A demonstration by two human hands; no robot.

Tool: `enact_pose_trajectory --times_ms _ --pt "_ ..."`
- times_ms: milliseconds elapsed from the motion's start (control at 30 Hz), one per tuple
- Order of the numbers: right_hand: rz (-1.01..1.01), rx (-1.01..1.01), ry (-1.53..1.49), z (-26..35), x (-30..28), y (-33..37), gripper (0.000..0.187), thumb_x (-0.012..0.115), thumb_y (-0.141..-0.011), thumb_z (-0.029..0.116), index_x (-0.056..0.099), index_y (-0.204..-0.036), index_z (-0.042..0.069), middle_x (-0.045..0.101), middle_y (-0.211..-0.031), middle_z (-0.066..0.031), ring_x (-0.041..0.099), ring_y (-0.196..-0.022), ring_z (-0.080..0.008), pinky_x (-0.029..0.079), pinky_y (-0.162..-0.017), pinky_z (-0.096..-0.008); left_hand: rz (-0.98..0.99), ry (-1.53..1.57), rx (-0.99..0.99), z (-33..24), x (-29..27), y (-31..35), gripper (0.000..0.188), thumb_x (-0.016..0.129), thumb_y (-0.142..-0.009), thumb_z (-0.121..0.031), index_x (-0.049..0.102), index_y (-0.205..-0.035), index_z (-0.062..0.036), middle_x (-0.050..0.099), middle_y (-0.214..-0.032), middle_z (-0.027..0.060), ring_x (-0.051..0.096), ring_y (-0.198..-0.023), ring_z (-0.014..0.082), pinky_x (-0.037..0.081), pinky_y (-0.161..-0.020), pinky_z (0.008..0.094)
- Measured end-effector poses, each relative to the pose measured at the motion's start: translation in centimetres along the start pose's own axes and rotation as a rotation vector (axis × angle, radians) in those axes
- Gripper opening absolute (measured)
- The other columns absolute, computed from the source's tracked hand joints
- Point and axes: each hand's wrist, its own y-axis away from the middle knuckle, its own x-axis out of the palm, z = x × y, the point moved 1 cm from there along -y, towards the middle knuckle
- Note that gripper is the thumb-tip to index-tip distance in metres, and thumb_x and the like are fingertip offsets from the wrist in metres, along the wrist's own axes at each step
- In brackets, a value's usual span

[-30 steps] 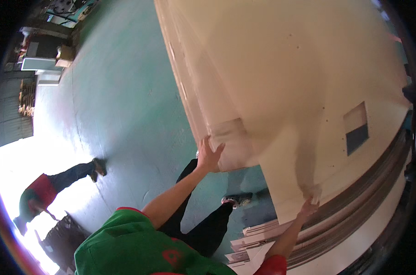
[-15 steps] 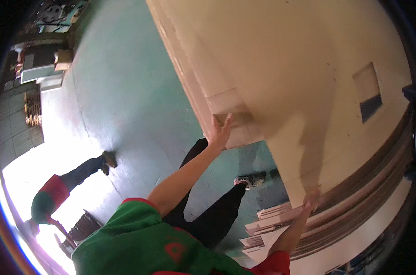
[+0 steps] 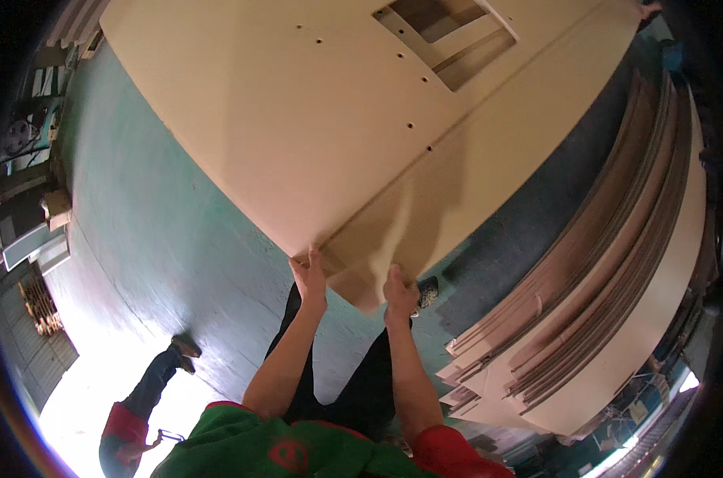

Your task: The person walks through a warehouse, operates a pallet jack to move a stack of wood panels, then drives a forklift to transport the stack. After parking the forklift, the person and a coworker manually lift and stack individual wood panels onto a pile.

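A large tan cardboard sheet (image 3: pixel 250 103) stretches out in front of me. It has a rectangular cutout near the top, several small round holes and a long crease. My left hand (image 3: pixel 310 285) is closed on its near edge beside the crease, thumb on top. To the right, my right hand (image 3: pixel 399 293) grips the same near edge, thumb up and fingers hidden below. At the far right end, another person's hand (image 3: pixel 652 9) is at the sheet's edge.
A stack of cardboard sheets (image 3: pixel 608 279) curves along the right. Green floor (image 3: pixel 170 223) lies under and left of my sheet. Another person (image 3: pixel 142 406) in red and green stands at the lower left. Boxes and panels (image 3: pixel 43 231) line the left side.
The sheet has lifted off the stack on the right and swung leftward in front of me. My right hand came in from the stack, nearer my left. A far person's hand has come into view.
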Motion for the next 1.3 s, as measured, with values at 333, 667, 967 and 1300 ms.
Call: enact_pose_trajectory --times_ms 333,667,967,1300 --pt "-0.111 -0.301 -0.191 -0.2 10.9 -1.9 0.101 0.078 -0.073 0.046 0.019 -0.138 -0.005 0.034 -0.134 -0.0211 0.038 -0.122 -0.0305 0.033 -0.103 -0.0433 -0.040 0.119 0.118 -7.2 0.9 -4.5 0.067 0.062 -0.089 -0.039 0.035 -0.133 0.0025 0.046 -0.130 0.0172 0.045 -0.119 0.0259 0.038 -0.099 0.0379" --pt "-0.092 -0.352 -0.290 1.6 13.3 -2.9 0.100 0.076 -0.076 0.037 0.014 -0.144 -0.001 0.034 -0.137 -0.0194 0.039 -0.123 -0.0303 0.036 -0.102 -0.0425 -0.032 0.088 0.032 -6.8 1.6 -7.9 0.062 0.059 -0.091 -0.031 0.032 -0.135 0.0033 0.042 -0.134 0.0200 0.043 -0.121 0.0288 0.037 -0.100 0.0392" --pt "-0.143 -0.343 -0.304 1.1 13.2 -3.6 0.092 0.075 -0.079 0.034 0.018 -0.143 -0.001 0.035 -0.138 -0.0157 0.041 -0.121 -0.0271 0.037 -0.101 -0.0399 -0.012 0.334 -0.057 -6.5 3.9 -3.4 0.062 0.060 -0.092 -0.026 0.025 -0.137 0.0005 0.041 -0.131 0.0204 0.049 -0.115 0.0306 0.048 -0.093 0.0425" --pt "0.342 -0.235 0.179 0.9 3.0 -4.2 0.065 0.068 -0.080 0.045 0.052 -0.125 0.001 0.053 -0.126 -0.0217 0.052 -0.114 -0.0321 0.041 -0.098 -0.0382 0.367 0.027 -0.046 -4.0 0.8 -8.9 0.036 0.055 -0.086 -0.025 0.056 -0.113 -0.0015 0.058 -0.098 0.0080 0.057 -0.087 0.0201 0.052 -0.073 0.0330"
